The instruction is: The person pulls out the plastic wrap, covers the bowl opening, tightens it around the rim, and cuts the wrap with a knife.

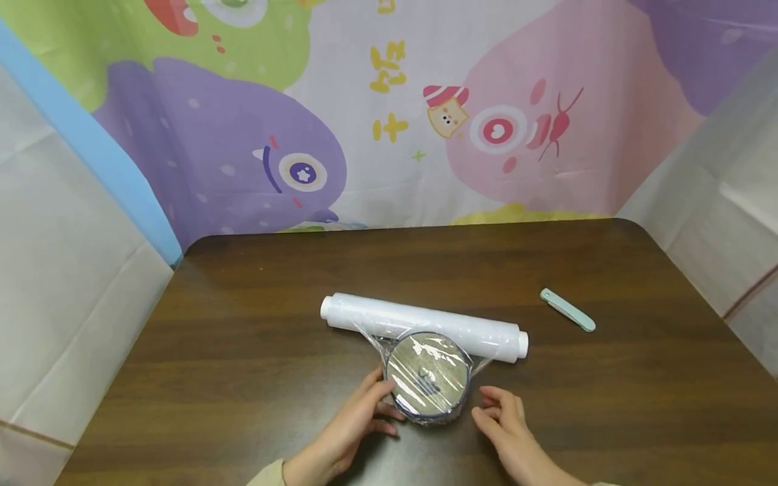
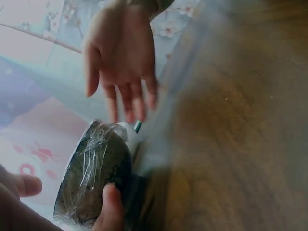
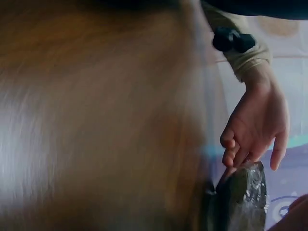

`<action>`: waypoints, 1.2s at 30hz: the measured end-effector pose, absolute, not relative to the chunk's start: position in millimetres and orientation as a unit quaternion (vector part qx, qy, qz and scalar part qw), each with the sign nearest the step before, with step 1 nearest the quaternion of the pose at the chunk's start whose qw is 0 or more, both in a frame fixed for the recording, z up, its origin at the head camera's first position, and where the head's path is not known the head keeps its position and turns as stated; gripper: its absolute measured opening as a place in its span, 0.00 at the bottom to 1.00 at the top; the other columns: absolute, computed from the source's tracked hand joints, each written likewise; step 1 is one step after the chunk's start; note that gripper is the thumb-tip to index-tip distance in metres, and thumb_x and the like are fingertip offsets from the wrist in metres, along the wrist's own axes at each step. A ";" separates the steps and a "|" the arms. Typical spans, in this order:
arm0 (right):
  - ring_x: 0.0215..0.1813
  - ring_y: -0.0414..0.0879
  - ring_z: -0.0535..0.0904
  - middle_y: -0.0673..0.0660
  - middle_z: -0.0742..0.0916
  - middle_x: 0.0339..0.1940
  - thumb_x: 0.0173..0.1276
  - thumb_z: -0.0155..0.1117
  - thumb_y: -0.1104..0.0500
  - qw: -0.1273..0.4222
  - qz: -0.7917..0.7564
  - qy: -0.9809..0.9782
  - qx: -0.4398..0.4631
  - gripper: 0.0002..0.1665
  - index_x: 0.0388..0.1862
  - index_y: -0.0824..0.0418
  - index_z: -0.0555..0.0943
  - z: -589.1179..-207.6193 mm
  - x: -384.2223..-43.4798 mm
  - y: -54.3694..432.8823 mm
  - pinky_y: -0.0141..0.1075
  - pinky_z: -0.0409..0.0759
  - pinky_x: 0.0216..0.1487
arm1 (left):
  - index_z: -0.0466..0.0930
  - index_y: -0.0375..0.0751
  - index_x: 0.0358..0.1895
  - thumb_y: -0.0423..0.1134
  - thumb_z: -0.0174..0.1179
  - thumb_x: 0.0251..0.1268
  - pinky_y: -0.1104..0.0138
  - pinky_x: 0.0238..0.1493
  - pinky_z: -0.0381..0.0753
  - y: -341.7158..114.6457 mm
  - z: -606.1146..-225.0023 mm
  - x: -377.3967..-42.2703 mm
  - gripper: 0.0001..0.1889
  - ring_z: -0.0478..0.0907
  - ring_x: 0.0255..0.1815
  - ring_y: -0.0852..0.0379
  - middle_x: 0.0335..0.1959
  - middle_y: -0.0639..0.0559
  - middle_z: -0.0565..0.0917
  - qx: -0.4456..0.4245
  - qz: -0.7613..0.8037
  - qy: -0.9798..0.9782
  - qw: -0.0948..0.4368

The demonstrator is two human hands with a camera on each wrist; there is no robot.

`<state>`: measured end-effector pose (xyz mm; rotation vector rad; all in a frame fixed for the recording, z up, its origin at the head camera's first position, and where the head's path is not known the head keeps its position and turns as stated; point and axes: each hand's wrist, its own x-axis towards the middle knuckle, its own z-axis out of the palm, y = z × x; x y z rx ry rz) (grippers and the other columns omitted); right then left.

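Observation:
A round speckled bowl (image 1: pixel 428 378) with a dark rim stands on the table, clear cling film stretched over its top. Loose ends of the film stick out at the bowl's far left and right. My left hand (image 1: pixel 358 418) touches the bowl's left side, thumb at the rim and fingers spread loosely below it. To the right of the bowl, apart from it, my right hand (image 1: pixel 507 422) holds nothing, its fingers relaxed. In the left wrist view the film (image 2: pixel 91 163) lies wrinkled down the bowl's side.
Right behind the bowl lies a white roll of cling film (image 1: pixel 419 320), slanting across the table (image 1: pixel 243 378). A mint-green folding knife (image 1: pixel 568 310) lies farther right. A cartoon-printed curtain (image 1: pixel 389 175) hangs along the table's back edge.

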<state>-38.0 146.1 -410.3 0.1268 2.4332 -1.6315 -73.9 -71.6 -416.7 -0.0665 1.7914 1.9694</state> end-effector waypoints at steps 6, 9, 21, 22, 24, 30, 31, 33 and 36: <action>0.39 0.34 0.68 0.55 0.71 0.41 0.61 0.57 0.66 -0.045 -0.514 0.854 -0.070 0.12 0.45 0.62 0.74 -397.1 -54.7 148.7 0.28 0.68 0.34 | 0.33 0.38 0.71 0.44 0.43 0.68 0.58 0.35 0.80 -62.4 -421.4 -67.9 0.36 0.76 0.36 0.55 0.50 0.35 0.72 0.008 0.732 0.636 0.244; 0.40 0.36 0.71 0.53 0.75 0.40 0.62 0.57 0.66 -0.052 -0.484 0.866 -0.113 0.09 0.42 0.61 0.76 -383.8 -78.8 153.3 0.30 0.71 0.38 | 0.29 0.38 0.70 0.41 0.43 0.68 0.56 0.36 0.80 -56.6 -425.7 -65.9 0.37 0.76 0.37 0.54 0.54 0.31 0.68 0.009 0.733 0.640 0.232; 0.52 0.52 0.76 0.58 0.81 0.48 0.69 0.50 0.53 0.140 -0.280 0.919 -0.241 0.20 0.52 0.64 0.74 -369.3 -199.8 167.4 0.45 0.74 0.51 | 0.36 0.36 0.71 0.35 0.46 0.64 0.60 0.41 0.78 -55.1 -433.6 -63.4 0.37 0.75 0.41 0.53 0.63 0.28 0.58 -0.003 0.726 0.664 0.179; 0.53 0.52 0.76 0.59 0.81 0.50 0.69 0.50 0.51 0.162 -0.274 0.917 -0.242 0.22 0.54 0.64 0.73 -370.3 -205.6 166.1 0.45 0.73 0.53 | 0.36 0.36 0.71 0.35 0.46 0.64 0.60 0.41 0.78 -55.1 -433.6 -63.4 0.37 0.75 0.41 0.54 0.63 0.28 0.58 -0.004 0.726 0.664 0.179; 0.56 0.53 0.74 0.60 0.80 0.53 0.68 0.49 0.47 0.202 -0.264 0.911 -0.244 0.26 0.56 0.64 0.71 -373.0 -214.1 162.4 0.46 0.71 0.55 | 0.37 0.36 0.71 0.35 0.46 0.64 0.60 0.41 0.78 -54.9 -433.5 -63.7 0.36 0.75 0.41 0.54 0.63 0.29 0.59 -0.004 0.727 0.663 0.178; 0.58 0.52 0.72 0.59 0.77 0.56 0.66 0.49 0.39 0.278 -0.235 0.895 -0.258 0.33 0.59 0.61 0.69 -383.5 -221.2 147.2 0.46 0.70 0.56 | 0.37 0.36 0.71 0.34 0.47 0.63 0.61 0.40 0.78 -53.9 -433.0 -64.6 0.37 0.75 0.40 0.56 0.64 0.30 0.58 -0.005 0.733 0.657 0.174; 0.57 0.51 0.72 0.57 0.78 0.55 0.65 0.50 0.39 0.282 -0.233 0.895 -0.257 0.33 0.59 0.61 0.69 -384.5 -220.7 145.7 0.46 0.70 0.56 | 0.37 0.36 0.71 0.34 0.47 0.62 0.61 0.40 0.78 -53.9 -432.7 -64.5 0.37 0.75 0.40 0.56 0.64 0.30 0.58 -0.005 0.735 0.656 0.175; 0.54 0.48 0.74 0.55 0.79 0.52 0.65 0.51 0.39 0.279 -0.235 0.896 -0.252 0.31 0.57 0.60 0.71 -386.2 -219.5 144.1 0.44 0.71 0.54 | 0.38 0.36 0.71 0.34 0.47 0.62 0.61 0.40 0.78 -54.2 -432.2 -64.0 0.37 0.75 0.39 0.56 0.64 0.30 0.59 -0.007 0.737 0.653 0.175; 0.52 0.48 0.75 0.56 0.80 0.50 0.64 0.54 0.42 0.272 -0.252 0.895 -0.249 0.30 0.55 0.62 0.73 -386.6 -217.6 144.4 0.44 0.72 0.52 | 0.39 0.35 0.71 0.34 0.47 0.62 0.62 0.39 0.78 -55.1 -432.6 -64.1 0.37 0.75 0.38 0.56 0.63 0.31 0.60 -0.006 0.740 0.650 0.173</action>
